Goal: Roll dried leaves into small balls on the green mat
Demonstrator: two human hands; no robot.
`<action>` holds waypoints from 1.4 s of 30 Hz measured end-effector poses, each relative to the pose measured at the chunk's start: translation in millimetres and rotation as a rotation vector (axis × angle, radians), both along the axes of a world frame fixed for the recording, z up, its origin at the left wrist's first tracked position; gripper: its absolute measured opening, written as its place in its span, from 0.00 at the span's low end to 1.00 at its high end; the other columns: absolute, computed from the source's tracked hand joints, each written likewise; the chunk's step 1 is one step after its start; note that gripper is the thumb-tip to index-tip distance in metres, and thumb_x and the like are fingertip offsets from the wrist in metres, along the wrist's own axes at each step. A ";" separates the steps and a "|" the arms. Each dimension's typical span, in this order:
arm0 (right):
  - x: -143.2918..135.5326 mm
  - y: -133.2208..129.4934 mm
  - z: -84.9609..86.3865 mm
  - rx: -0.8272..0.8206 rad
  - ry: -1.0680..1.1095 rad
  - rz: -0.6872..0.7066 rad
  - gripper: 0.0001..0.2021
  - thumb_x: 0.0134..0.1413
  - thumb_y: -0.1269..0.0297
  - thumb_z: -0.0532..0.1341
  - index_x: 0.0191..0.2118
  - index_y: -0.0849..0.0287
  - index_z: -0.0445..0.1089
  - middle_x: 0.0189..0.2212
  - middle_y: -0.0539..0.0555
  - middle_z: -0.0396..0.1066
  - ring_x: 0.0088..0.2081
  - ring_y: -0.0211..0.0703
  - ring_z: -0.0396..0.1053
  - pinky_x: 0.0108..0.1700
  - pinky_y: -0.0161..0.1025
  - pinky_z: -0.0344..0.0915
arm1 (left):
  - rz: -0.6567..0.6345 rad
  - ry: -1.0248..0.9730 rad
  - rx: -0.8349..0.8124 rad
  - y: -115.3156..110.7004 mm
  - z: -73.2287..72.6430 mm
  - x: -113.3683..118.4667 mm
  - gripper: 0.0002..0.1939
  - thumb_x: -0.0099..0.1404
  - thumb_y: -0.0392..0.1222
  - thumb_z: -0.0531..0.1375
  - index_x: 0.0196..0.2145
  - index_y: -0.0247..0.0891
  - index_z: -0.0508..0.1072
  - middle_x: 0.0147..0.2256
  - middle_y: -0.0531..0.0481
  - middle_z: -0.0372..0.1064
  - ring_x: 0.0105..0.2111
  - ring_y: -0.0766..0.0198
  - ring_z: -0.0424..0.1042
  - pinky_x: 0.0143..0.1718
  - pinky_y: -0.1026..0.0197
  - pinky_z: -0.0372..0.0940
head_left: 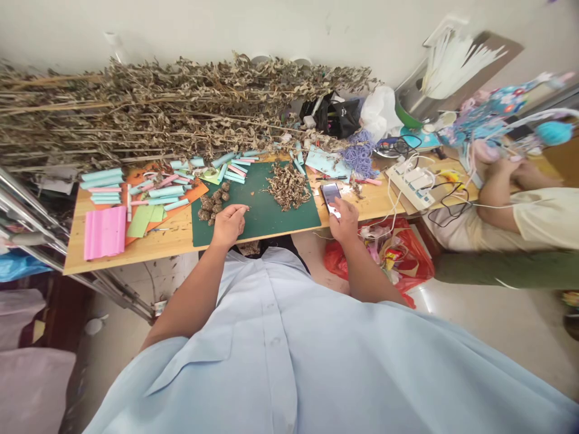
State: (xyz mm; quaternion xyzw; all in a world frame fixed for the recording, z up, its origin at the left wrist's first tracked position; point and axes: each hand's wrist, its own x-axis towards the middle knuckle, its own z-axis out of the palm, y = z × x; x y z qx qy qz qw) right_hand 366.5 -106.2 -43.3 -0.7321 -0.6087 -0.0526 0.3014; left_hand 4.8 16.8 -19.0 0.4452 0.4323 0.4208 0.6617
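Observation:
My left hand [230, 225] is closed in a pinch above the left part of a green cutting mat [253, 224]; something tiny may be at its fingertips, too small to name. Just beyond that hand lies a cluster of brown, crumbly balls [211, 205]. A loose heap of dried leaves [288, 185] sits on the mat's right side. Past the mat's right edge, my right hand [344, 222] is closed around the lower end of a smartphone [330, 192], its fingers over the lit screen. The underside of the phone is hidden.
Bundles of dried leafy stalks [149, 114] line the wall. Blue and pink paper rolls [102, 178] and a pink paper stack [105, 232] lie at left. Rightward are purple yarn [359, 152], a power strip [411, 184] with cables, and another person's arm [497, 193].

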 end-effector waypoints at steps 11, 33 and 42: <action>22.4 -6.3 3.8 0.102 0.017 -0.091 0.27 0.54 0.68 0.56 0.61 0.60 0.63 0.47 0.59 0.78 0.56 0.57 0.69 0.62 0.61 0.60 | -0.008 0.019 0.007 0.7 0.4 -0.6 0.15 0.60 0.51 0.64 0.38 0.35 0.75 0.13 0.60 0.55 0.12 0.73 0.50 0.14 0.68 0.47; 19.3 -25.2 5.4 0.007 -0.008 -0.041 0.23 0.50 0.74 0.54 0.52 0.59 0.72 0.35 0.53 0.80 0.44 0.54 0.73 0.56 0.55 0.65 | -0.033 0.011 0.004 0.0 3.3 -1.2 0.14 0.61 0.49 0.64 0.38 0.35 0.75 0.13 0.60 0.55 0.12 0.73 0.50 0.14 0.68 0.46; 26.7 -15.2 3.7 0.080 -0.007 -0.083 0.23 0.52 0.73 0.53 0.54 0.60 0.71 0.36 0.55 0.80 0.46 0.55 0.73 0.56 0.55 0.66 | -0.030 0.022 0.016 -0.3 4.8 -1.0 0.14 0.61 0.50 0.64 0.38 0.36 0.75 0.13 0.60 0.55 0.12 0.73 0.51 0.14 0.68 0.47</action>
